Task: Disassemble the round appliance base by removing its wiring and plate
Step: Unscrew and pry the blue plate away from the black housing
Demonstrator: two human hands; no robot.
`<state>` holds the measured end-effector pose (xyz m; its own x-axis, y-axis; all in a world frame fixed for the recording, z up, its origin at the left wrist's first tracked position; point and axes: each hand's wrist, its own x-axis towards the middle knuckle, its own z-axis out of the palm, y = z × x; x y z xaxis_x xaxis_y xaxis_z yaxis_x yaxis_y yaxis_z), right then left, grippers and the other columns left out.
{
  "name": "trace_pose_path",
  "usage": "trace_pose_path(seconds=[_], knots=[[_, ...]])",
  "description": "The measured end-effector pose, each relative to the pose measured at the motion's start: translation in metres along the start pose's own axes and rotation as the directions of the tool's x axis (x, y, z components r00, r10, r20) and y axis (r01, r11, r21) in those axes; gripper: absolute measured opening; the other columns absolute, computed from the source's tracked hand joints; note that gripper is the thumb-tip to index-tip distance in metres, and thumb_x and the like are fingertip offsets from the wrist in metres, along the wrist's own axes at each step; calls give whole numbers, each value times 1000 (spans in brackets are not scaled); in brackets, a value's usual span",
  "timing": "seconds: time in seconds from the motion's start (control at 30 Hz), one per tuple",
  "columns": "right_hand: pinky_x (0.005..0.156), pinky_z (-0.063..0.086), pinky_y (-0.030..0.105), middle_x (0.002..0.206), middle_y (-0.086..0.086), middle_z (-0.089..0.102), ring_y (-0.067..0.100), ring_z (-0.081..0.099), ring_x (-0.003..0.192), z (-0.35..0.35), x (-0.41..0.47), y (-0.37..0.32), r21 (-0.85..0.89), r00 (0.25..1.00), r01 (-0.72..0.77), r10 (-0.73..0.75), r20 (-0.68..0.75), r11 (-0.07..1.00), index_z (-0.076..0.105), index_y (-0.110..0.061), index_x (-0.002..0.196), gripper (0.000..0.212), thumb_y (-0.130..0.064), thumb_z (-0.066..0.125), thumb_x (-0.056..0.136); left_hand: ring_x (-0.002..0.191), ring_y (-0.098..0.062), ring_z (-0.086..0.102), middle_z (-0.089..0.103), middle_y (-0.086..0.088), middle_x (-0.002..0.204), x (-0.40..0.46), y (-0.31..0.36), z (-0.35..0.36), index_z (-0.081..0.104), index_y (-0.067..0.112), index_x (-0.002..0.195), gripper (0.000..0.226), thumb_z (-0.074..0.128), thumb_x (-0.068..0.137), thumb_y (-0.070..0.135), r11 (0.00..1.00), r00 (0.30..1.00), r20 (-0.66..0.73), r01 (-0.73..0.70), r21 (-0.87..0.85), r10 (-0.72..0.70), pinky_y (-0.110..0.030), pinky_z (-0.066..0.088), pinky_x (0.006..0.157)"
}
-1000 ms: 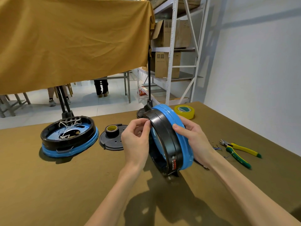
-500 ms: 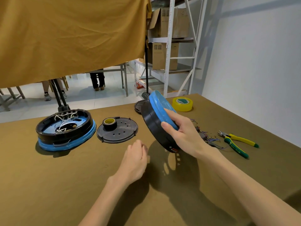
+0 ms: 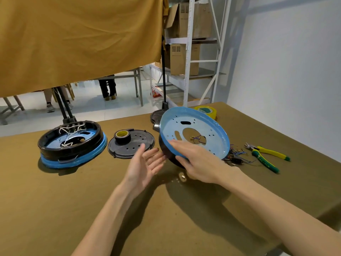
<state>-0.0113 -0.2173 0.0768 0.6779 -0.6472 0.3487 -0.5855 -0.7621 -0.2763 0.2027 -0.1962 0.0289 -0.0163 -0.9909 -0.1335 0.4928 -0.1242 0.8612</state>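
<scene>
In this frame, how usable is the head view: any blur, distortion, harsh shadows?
Head view: wide-angle bend curves the shelving and the table edge; both hands are slightly motion-soft, the left hand most; a hard shadow falls toward the camera under the tilted round base; no glare; pliers stay sharp.

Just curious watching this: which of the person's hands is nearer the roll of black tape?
Left. The left hand hovers open, just right of and nearer the camera than the black tape; the right hand grips the tilted base farther right.
</scene>
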Motion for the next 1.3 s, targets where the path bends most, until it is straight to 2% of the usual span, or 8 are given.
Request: trace_pose_path(seconds=[0.1,0.23,0.57,0.67,0.77,0.97,1.1,1.3], knots=[[121,19,23,162,0,38,10,27,151,10,5,-12,-94,991,117,-110,72,989,32,-18,159,54,-17,47,106,127,-32,63,66,-16,136,-10,18,-5,53,6,137,73,56,95,65,994,993,98,71,-84,-63,-48,52,105],[122,27,29,158,2,45,16,33,149,17,15,-23,-117,970,224,-210,124,968,39,-16,156,53,-13,50,105,116,-32,70,72,-15,125,-18,20,-10,64,12,133,54,63,96,52,1000,1000,-17,13,3,-13,-44,61,88],[119,25,24,160,-16,35,4,30,146,41,14,-28,205,979,-9,-33,200,979,44,-31,153,53,-29,59,102,107,-30,74,76,-15,114,-29,7,-36,61,17,125,50,72,85,45,995,992,-118,59,77,-50,-42,63,83],[109,28,12,149,-16,38,-5,35,134,42,14,-29,363,990,-129,96,108,923,49,-28,149,52,-45,56,100,107,-30,74,76,-14,114,-29,4,-35,60,17,127,46,68,90,44,991,996,-90,31,127,-19,-42,63,86],[107,40,16,133,-10,50,1,46,126,42,10,-30,369,984,-89,138,-110,925,63,-17,136,37,-25,61,101,105,-26,74,75,-10,118,-29,2,-27,61,16,127,54,73,83,44,946,987,-58,-124,300,148,-42,63,83],[94,45,14,114,-6,60,6,58,110,25,1,-22,375,897,-5,170,-408,927,75,-13,111,20,-5,69,94,107,-9,70,72,17,114,-27,10,-2,61,33,124,56,84,73,38,630,827,114,-501,594,551,-23,59,85],[88,56,27,99,-2,73,14,70,94,11,-1,-17,704,811,-106,470,-347,702,75,-18,97,22,0,63,97,118,-9,64,65,19,124,-22,17,17,56,31,132,72,86,68,42,351,673,333,-669,655,661,-17,54,93],[89,61,44,117,24,70,31,71,107,2,-6,-10,991,735,-130,674,78,27,62,-2,123,22,-6,51,104,129,3,47,51,5,137,-8,17,29,50,11,144,88,91,68,28,-10,585,556,-683,731,590,-19,44,110]])
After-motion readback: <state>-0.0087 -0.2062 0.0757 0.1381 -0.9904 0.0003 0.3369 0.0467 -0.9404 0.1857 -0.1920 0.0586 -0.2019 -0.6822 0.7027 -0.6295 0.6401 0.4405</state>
